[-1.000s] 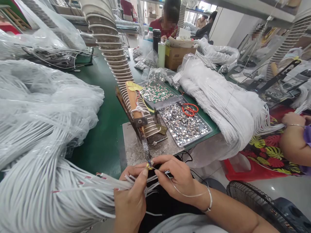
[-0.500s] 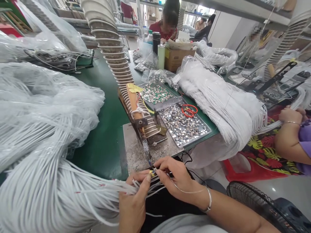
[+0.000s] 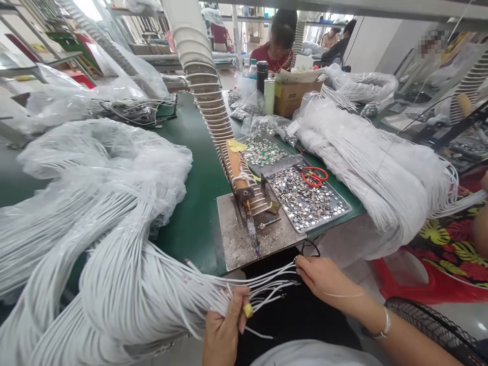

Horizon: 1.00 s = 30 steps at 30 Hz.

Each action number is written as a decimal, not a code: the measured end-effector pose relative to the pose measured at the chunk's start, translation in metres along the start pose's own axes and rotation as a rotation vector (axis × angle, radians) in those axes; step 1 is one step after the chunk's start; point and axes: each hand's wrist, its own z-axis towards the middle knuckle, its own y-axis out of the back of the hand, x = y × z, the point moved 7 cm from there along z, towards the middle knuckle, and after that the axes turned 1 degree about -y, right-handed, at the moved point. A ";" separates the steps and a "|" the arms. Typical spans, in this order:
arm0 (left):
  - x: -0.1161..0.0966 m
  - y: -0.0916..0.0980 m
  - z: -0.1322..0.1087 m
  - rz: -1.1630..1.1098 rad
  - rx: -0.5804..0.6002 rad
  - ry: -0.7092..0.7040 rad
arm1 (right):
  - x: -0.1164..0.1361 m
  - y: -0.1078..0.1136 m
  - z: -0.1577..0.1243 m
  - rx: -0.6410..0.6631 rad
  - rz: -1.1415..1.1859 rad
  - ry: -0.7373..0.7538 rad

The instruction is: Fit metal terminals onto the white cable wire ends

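White cables (image 3: 160, 290) run from the big bundle at the left across my lap. My left hand (image 3: 226, 323) is closed around some of them near their ends, with yellow tape (image 3: 248, 310) on a finger. To the right, my right hand (image 3: 318, 277) pinches the tip of a white cable, and a thin wire lies across this hand. Several other cable ends, some with small metal pieces, stick out between the hands. A soldering iron (image 3: 251, 231) in a wooden-handled mount points down above a stained plate (image 3: 232, 244), just beyond the hands.
A tray of small metal parts (image 3: 301, 193) holds red-handled scissors (image 3: 314, 176). Behind it lie small green boards (image 3: 263, 150). A ribbed hose (image 3: 208, 91) hangs over the table (image 3: 183, 188). Wrapped cables (image 3: 366, 152) lie at the right, near a fan (image 3: 423, 325). A person (image 3: 272, 46) sits opposite.
My right hand has moved away from my left, rightward, and now holds a cable tip. The small piece between both hands is no longer there. The whole view has shifted.
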 end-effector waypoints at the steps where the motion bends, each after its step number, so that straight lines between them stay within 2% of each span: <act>1: 0.006 -0.003 -0.002 -0.034 0.053 0.057 | 0.003 0.002 -0.001 -0.007 0.020 0.020; 3: 0.013 -0.011 -0.005 -0.106 0.145 0.146 | 0.022 0.009 0.000 -0.073 0.166 0.121; 6: 0.008 -0.018 -0.007 -0.069 0.211 0.109 | 0.058 0.014 0.008 -0.141 0.476 0.256; 10: -0.009 -0.027 -0.008 0.110 0.380 0.001 | 0.079 0.003 0.024 -0.132 0.782 0.218; 14: -0.014 -0.027 -0.009 0.237 0.474 -0.031 | 0.077 -0.006 0.027 -0.089 0.938 0.150; 17: -0.016 -0.026 -0.009 0.204 0.437 -0.049 | 0.069 -0.008 0.023 -0.063 1.008 0.098; 20: -0.018 -0.026 -0.009 0.110 0.343 -0.025 | 0.064 -0.011 0.020 -0.064 1.036 0.053; 23: -0.027 -0.032 -0.007 0.103 0.288 -0.059 | 0.063 -0.011 0.016 -0.244 1.056 0.078; 25: -0.034 -0.035 -0.005 0.120 0.267 -0.127 | 0.064 -0.017 0.015 -0.343 1.186 0.085; 28: -0.036 -0.037 0.001 0.144 0.266 -0.181 | 0.064 -0.031 0.018 -0.376 1.392 0.055; 30: -0.032 -0.035 0.005 0.173 0.273 -0.186 | 0.063 -0.032 0.019 -0.411 1.344 0.046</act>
